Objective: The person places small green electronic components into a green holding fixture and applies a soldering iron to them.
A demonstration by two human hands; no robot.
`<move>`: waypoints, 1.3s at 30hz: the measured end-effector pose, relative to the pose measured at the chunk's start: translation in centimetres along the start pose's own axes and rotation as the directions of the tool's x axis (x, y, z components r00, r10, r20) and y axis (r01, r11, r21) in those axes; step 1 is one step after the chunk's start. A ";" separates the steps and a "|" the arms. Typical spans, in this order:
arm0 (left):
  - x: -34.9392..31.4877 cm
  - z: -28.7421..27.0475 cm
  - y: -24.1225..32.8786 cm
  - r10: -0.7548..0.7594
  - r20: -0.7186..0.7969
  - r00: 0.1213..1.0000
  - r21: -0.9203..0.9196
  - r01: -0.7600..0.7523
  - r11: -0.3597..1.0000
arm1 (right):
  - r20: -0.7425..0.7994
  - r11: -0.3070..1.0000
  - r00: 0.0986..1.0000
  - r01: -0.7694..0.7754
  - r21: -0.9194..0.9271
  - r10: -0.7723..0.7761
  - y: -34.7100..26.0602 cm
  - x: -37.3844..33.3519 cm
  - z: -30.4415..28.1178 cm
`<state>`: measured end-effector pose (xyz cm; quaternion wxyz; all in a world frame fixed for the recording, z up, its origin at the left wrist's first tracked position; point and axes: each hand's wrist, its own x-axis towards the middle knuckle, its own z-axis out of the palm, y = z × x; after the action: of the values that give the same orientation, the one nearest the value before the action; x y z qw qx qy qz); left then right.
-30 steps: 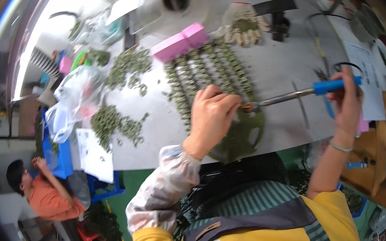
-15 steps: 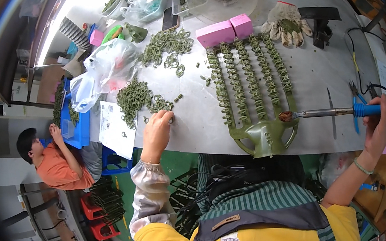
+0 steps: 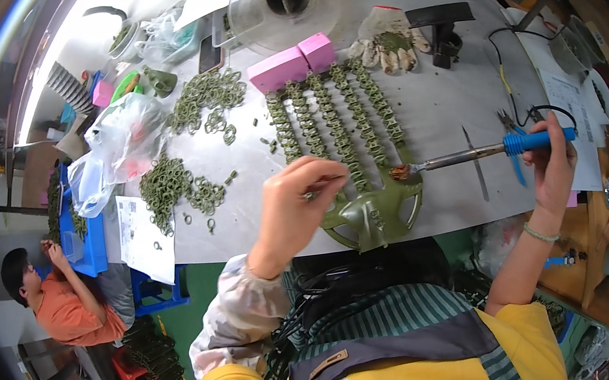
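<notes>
My right hand [image 3: 552,150] grips the blue handle of a soldering iron [image 3: 466,156] that points left. Its brown, crusted tip hovers by the lower right of a green wax-like frame [image 3: 375,216]. Several parallel rows of small green parts [image 3: 322,116] run up from the frame's rounded base. Over the frame's lower left side, my left hand [image 3: 295,202] is closed in a pinch. A small green ring seems to be between the fingertips, mostly hidden by them. Loose green rings [image 3: 167,187] lie heaped to the left, with a second heap of rings [image 3: 208,99] behind.
Pink blocks [image 3: 290,64] sit at the frame's far end. Beside them are a stained glove [image 3: 389,41] and a black stand [image 3: 444,31]. Pliers [image 3: 513,144] and a thin metal tool [image 3: 476,163] lie at right. Plastic bags [image 3: 125,135] rest at left; a co-worker [image 3: 69,299] sits beyond.
My left hand has moved right, from the edge of the ring heap to the green frame, still pinched. The view has shifted to the right; the iron's tip stays by the frame.
</notes>
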<state>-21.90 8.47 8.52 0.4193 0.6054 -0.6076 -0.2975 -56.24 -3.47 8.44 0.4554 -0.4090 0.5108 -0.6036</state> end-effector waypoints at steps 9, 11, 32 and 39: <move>3.1 6.2 -1.9 0.413 0.060 0.909 0.406 -0.400 0.821 | 0.045 1.000 0.999 -0.031 0.001 0.031 0.9 0.4 1.6; 3.0 6.3 -2.0 0.406 0.074 0.911 0.451 -0.394 0.801 | 0.067 0.999 0.997 -0.040 0.035 0.037 1.3 0.5 2.1; -9.6 -15.3 -14.2 -0.417 -0.375 0.828 0.667 0.553 0.499 | 0.112 0.998 0.992 0.055 -0.005 -0.054 2.0 1.9 -3.4; -7.8 -12.3 -12.2 -0.371 -0.413 0.832 0.379 0.528 0.761 | 0.054 1.000 0.999 -0.004 0.006 0.004 0.3 0.5 -1.9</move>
<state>-5.91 16.81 2.51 0.2626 0.8579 -0.4216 -0.1312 -58.14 -3.55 7.88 0.4715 -0.4226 0.4975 -0.5930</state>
